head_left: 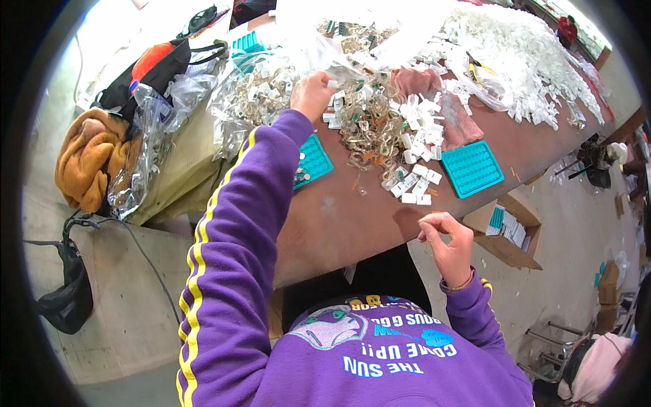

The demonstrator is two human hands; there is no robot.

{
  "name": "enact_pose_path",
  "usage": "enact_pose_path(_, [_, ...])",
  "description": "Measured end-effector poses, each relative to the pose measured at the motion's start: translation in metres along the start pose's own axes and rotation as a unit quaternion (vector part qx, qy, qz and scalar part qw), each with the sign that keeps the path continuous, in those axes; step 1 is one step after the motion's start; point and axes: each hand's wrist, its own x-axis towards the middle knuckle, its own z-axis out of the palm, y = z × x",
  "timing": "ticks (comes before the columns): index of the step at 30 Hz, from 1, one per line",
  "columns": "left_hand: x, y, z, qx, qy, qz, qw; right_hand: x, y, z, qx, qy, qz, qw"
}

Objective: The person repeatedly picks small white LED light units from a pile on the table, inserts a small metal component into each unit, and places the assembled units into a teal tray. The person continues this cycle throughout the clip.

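L hand (312,95) amid clear parts (369,125), brown table (339,217)

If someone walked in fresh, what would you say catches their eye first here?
Probably the purple sleeve with yellow stripes, stretching from the lower edge up to the left hand, which reaches into a heap of small clear and white parts mid-table. Next, the two teal trays on the brown table, and the right hand pinched shut at its near edge.
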Motion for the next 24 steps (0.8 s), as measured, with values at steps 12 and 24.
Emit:
enact_pose_path(12, [-0.156,0.007,-0.087,-0.815,-0.039,-0.285,0.504,0.207,0.005,0.118,-0.409,-0.079,-0.386,0.823])
enact_pose_path(24, [-0.234,0.026,-0.096,-0.790,-0.021,-0.255,0.558,0.266,0.000,0.120,-0.038,-0.180,-0.108,0.977])
